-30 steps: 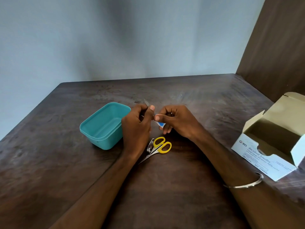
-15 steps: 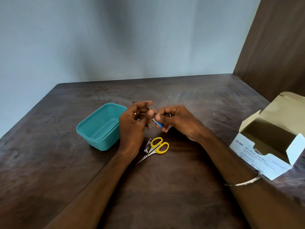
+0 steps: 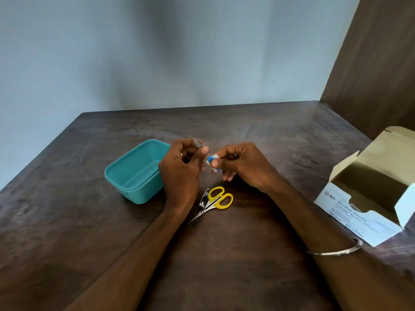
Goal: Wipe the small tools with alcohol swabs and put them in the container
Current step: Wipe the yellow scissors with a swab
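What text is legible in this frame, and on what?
"BD", with a round logo, on the front panel of the open cardboard box.
"Alcohol Swabs", same panel, largest line.
"Isopropyl Alcohol 70% (v/v)", beneath it, only just readable.
"100 Units", lower left of the panel, faint.
A reference line near the panel's lower edge is too blurred to read.
Nothing readable on the teal container, scissors or swab packet.

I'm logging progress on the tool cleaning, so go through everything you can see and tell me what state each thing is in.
Teal container: open, looks empty, on the table.
Metal tool: held in the left hand.
Swab packet: pinched in the right hand, against the tool.
Yellow scissors: closed, lying on the table.
Nail clipper: lying beside the scissors.
Alcohol swab box: flaps open.
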